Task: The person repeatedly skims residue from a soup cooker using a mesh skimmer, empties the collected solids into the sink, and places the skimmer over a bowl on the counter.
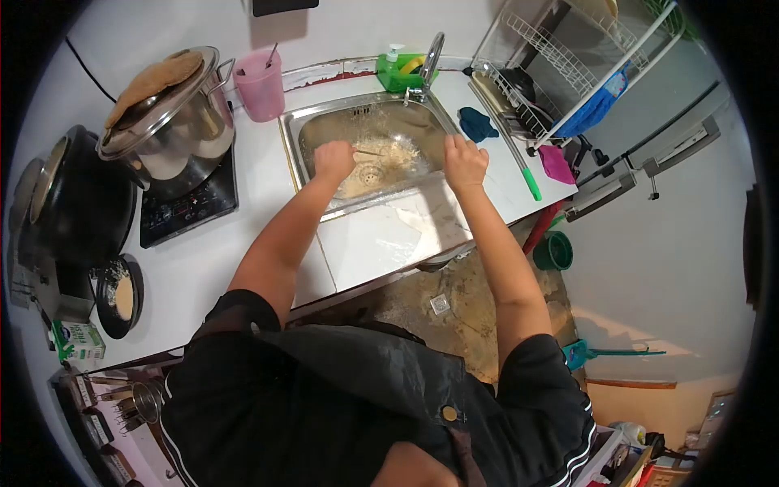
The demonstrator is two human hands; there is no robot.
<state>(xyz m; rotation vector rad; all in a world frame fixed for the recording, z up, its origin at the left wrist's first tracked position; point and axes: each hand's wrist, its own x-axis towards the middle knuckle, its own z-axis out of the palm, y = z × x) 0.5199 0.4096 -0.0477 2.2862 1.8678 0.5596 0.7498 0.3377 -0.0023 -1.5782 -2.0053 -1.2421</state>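
Head view: sink (322, 130) holds pale residue (399, 158), left hand (334, 162) grips a thin utensil (371, 153), right hand (466, 165) curled, contents unclear.

Shiny metal sink (426, 122), smooth glossy countertop (357, 256)

The left hand (335, 162) is hiding one end of a thin rod (371, 152), too small to identify; the right hand (465, 162), at the right edge of the sink (290, 154), is curling its fingertips out of sight, leaving any grip unclear; the beige residue (396, 154) is looking too blurred to name; near the back edge of the counter (268, 170), a pink pitcher (260, 91) is concealing a utensil's (273, 53) lower part; the view's top is cutting off the dish rack (604, 79); the left sleeve (243, 312) is covering some front edge.
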